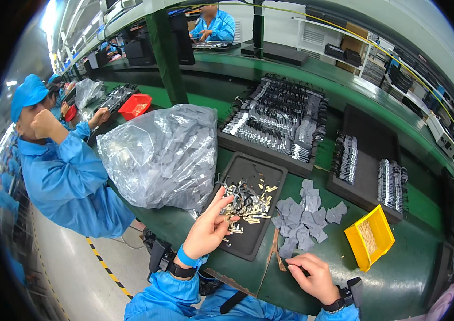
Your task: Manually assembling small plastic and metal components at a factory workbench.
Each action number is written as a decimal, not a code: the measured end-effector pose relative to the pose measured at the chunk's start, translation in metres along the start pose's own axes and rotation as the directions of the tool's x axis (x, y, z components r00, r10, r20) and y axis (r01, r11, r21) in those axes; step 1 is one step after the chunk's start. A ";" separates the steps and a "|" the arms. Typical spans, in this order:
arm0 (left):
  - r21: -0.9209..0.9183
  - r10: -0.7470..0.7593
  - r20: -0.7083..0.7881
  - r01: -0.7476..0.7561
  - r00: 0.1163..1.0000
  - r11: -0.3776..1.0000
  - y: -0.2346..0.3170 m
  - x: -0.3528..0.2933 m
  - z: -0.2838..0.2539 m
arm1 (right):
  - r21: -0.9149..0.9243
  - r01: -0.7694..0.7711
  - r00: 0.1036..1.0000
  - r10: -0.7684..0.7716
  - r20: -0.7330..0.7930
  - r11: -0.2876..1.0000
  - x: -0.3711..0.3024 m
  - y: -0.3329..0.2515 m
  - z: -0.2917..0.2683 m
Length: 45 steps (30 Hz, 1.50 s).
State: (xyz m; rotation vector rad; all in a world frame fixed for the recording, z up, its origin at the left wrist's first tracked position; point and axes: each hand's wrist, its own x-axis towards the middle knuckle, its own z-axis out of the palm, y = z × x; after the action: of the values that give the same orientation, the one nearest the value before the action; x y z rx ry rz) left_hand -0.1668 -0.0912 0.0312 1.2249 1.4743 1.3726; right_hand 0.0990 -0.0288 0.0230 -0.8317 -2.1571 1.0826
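Note:
Over the near-left part of a shallow black tray (245,249), my left hand (208,227) reaches in with fingers apart, its fingertips at a pile of small brass-coloured pieces and thin black parts (248,203). Whether it touches one of them is unclear. My right hand (315,278) rests low over the green bench, fingers curled and thumb close to the index finger. A small dark edge shows at its fingertips, too small to name. Just beyond it lies a loose heap of flat grey pieces (301,216).
A yellow bin (351,238) with small pale pieces stands at the right. Behind are black trays (227,140) (339,187) of lined-up grey and silver parts. A large clear plastic bag (157,155) of grey pieces bulges at left. A co-worker in blue (66,171) sits beyond, near a red bin (135,106).

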 end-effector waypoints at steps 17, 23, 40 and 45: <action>0.257 0.161 0.182 -0.205 0.970 0.944 -0.005 -0.007 0.002 | -0.351 0.442 0.888 -0.457 0.044 0.825 0.097 -0.026 0.074; 0.012 -0.007 0.094 0.006 0.996 1.000 0.002 -0.007 0.004 | -0.031 0.134 0.991 -0.135 -0.027 0.991 0.112 -0.012 0.075; -0.242 -0.065 -0.224 0.009 0.972 0.970 -0.021 -0.001 0.019 | 0.059 0.136 0.990 -0.134 -0.036 0.989 0.119 -0.013 0.081; -0.331 -0.083 -0.215 0.007 0.973 0.943 -0.017 -0.003 0.009 | 0.203 -0.013 0.999 0.023 -0.048 0.979 0.134 0.008 0.078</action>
State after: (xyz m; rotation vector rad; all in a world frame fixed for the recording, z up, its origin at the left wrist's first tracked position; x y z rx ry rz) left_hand -0.1598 -0.0915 0.0131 0.8396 1.3425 1.6920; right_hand -0.0406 0.0374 0.0065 -0.7764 -1.9628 1.2530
